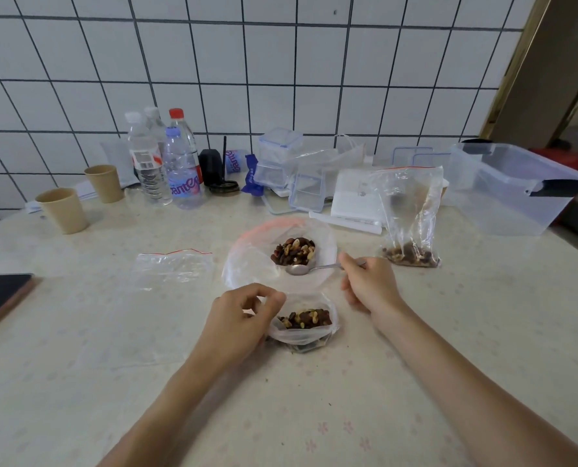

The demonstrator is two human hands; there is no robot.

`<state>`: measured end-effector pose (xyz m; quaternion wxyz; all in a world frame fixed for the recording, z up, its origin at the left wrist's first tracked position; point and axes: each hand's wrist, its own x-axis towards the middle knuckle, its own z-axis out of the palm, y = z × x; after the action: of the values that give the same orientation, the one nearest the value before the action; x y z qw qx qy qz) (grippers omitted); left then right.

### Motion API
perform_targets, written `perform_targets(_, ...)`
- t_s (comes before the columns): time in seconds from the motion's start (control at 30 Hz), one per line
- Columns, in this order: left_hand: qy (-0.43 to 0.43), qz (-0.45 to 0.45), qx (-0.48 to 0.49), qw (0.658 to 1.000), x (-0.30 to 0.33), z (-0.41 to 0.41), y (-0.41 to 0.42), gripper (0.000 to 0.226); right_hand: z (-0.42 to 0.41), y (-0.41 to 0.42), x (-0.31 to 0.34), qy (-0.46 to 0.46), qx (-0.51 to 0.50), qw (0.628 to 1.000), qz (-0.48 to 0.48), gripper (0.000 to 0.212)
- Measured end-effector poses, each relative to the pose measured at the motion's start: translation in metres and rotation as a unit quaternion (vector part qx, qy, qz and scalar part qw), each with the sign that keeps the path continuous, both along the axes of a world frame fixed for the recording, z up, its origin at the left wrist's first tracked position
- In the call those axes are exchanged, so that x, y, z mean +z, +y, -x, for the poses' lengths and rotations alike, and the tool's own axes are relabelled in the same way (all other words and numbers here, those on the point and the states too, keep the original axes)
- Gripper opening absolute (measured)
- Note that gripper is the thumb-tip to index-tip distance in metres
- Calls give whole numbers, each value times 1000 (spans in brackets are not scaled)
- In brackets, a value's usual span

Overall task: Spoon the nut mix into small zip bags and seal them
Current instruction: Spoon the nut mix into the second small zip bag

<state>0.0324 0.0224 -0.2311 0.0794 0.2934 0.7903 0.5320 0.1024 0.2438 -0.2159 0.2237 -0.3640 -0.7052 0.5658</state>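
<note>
Your left hand (pixel 243 311) is pinching the rim of the small bag (pixel 302 326), holding it open; nut mix (pixel 306 319) is sitting inside, its base hidden. Your right hand (pixel 365 286) is gripping the spoon (pixel 309 268), its bowl looking empty over the big bag (pixel 280 254). An empty bag (pixel 171 269) is lying flat left. A filled bag (pixel 410 217) is standing right, seal unclear.

Pink script on the label of a water bottle (pixel 182 170) near the table's far edge reads partly as "ante". A lying bottle (pixel 235 160) behind it shows similar lettering. Other labels are illegible.
</note>
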Motion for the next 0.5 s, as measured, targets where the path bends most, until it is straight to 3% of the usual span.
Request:
perform_targets(0.1, -162, -28, -30, 986, 11, 0, -5, 28, -11, 7, 1, -37, -4, 999, -37, 48)
perform_targets(0.2, -264, -55, -49, 962, 15, 0, -8, 35, -27, 15, 6, -74, -4, 991, -110, 45)
perform_targets(0.33, -317, -78, -89, 941, 16, 4, -12, 45, -45, 17, 8, -36, 54, 992, -109, 23)
perform_targets(0.5, -316, -89, -110, 938, 15, 4, -13, 53, -64, 3, 11, -79, 205, 976, 0, 37)
